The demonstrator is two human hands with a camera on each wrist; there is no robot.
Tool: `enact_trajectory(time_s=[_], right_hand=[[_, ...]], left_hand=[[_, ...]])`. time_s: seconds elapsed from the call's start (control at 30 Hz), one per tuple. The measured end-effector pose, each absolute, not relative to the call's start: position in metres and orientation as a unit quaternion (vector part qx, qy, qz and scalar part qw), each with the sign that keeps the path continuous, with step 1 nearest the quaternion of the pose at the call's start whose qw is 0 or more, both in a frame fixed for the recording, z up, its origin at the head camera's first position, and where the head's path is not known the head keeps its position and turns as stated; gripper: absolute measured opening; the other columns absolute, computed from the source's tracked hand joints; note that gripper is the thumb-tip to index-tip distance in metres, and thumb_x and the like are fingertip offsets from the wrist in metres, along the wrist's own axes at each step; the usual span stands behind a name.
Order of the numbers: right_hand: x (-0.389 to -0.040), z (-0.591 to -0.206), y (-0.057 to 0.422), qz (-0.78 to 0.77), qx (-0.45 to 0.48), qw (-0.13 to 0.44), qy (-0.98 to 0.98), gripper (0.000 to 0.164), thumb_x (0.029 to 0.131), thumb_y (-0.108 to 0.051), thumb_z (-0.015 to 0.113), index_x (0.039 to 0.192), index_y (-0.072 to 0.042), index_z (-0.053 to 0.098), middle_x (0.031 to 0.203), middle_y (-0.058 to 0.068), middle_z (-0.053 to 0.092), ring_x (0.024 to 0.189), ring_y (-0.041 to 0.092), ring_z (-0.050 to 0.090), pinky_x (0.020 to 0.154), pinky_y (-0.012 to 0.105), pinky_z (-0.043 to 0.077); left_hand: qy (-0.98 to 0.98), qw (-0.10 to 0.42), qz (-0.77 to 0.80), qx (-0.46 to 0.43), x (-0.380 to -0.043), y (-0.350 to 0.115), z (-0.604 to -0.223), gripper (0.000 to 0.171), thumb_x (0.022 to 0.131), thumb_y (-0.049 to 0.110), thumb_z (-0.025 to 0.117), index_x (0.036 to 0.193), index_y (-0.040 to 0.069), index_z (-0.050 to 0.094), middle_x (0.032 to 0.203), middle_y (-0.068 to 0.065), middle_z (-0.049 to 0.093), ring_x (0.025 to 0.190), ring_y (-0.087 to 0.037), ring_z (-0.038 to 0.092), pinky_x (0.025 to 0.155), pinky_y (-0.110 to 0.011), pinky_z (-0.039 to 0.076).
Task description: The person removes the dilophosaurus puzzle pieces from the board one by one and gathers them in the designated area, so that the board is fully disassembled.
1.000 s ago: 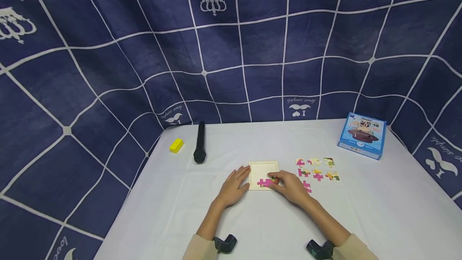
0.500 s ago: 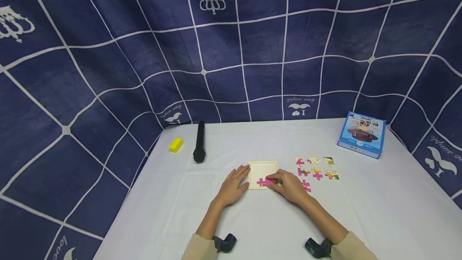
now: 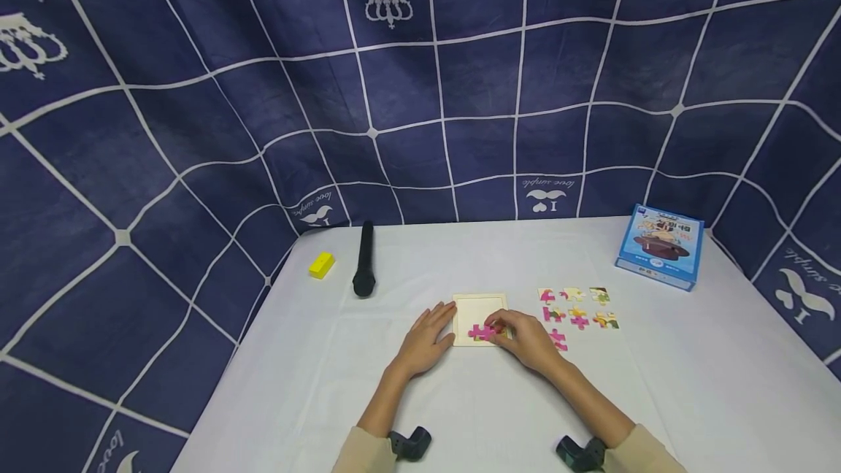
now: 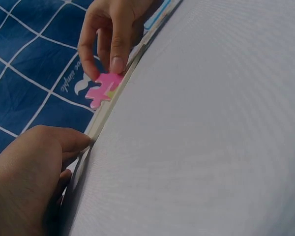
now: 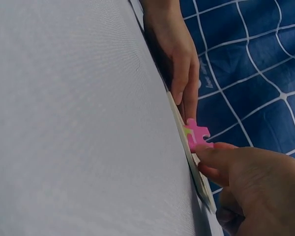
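Note:
A pink jigsaw puzzle piece with a little yellow-green lies in the near part of a shallow cream puzzle tray. My right hand is over the tray's right side, thumb and fingers pinching at the right end of the pink jigsaw piece; the fingers hide that end. At the tray's left rim rests my left hand, its fingers extended and the tips touching the edge. In the left wrist view the thumb of the left hand lies against the tray's frame.
Several loose jigsaw pieces lie in rows right of the tray, the nearest beside my right hand. A blue box stands at the back right. Farther left are a black microphone and a yellow block on the white-covered table.
My right fingers have shifted slightly at the tray's right side, and the green patch that showed by the fingertips is now hidden. The left hand stays put.

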State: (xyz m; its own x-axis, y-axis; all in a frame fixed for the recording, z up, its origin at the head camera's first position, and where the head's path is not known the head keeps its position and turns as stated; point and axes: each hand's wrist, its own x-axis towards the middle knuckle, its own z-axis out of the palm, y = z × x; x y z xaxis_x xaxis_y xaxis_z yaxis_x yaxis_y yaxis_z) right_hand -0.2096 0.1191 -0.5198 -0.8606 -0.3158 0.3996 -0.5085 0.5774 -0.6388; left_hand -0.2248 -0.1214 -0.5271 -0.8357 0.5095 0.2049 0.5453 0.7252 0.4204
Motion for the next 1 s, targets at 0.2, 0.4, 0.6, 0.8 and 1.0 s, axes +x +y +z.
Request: enact_trajectory(time_s=[0.2,0.4,0.6,0.8,1.0], right_hand=[[-0.211,-0.521,0.117,0.431,0.242,0.122,-0.861,0.024,0.077,-0.007,0.074,0.093,-0.02,0.064,0.081,-0.01,0.066,0.073,0.003,0.061,0.057,0.023,0.045],[-0.211,-0.517,0.119,0.47,0.241,0.13,-0.839,0.021,0.077,-0.011,0.074,0.093,-0.022,0.064,0.076,-0.012,0.067,0.052,-0.002,0.041,0.043,0.018,0.031],[-0.2,-0.5,0.136,0.494,0.221,0.119,-0.832,0.021,0.078,-0.011,0.074,0.094,-0.02,0.065,0.077,-0.008,0.067,0.044,-0.001,0.022,0.036,0.02,0.023],[-0.189,-0.492,0.18,0.457,0.179,0.132,-0.861,0.023,0.077,-0.008,0.074,0.094,-0.021,0.065,0.077,-0.009,0.065,0.043,0.0,0.025,0.036,0.02,0.025],[-0.18,-0.491,0.226,0.42,0.133,0.139,-0.887,0.021,0.08,-0.011,0.072,0.098,-0.017,0.066,0.078,-0.005,0.065,0.047,0.003,0.028,0.04,0.024,0.026]], left_hand=[[-0.931,0.036,-0.231,-0.281,-0.225,-0.122,-0.525,0.054,0.094,0.029,0.045,0.144,0.011,0.034,0.148,0.002,0.031,0.137,-0.016,0.02,0.112,-0.033,0.012],[-0.929,0.037,-0.236,-0.282,-0.225,-0.122,-0.526,0.054,0.093,0.029,0.046,0.143,0.01,0.035,0.148,0.001,0.032,0.137,-0.018,0.022,0.112,-0.035,0.013],[-0.93,0.032,-0.239,-0.278,-0.224,-0.12,-0.526,0.054,0.093,0.029,0.047,0.143,0.01,0.035,0.148,0.001,0.032,0.137,-0.018,0.022,0.112,-0.035,0.013],[-0.932,0.029,-0.239,-0.271,-0.224,-0.119,-0.526,0.054,0.094,0.03,0.046,0.143,0.011,0.035,0.148,0.002,0.031,0.137,-0.016,0.02,0.112,-0.035,0.012],[-0.933,0.027,-0.24,-0.265,-0.225,-0.118,-0.528,0.054,0.094,0.03,0.046,0.143,0.011,0.036,0.148,0.003,0.03,0.138,-0.015,0.02,0.112,-0.035,0.011]])
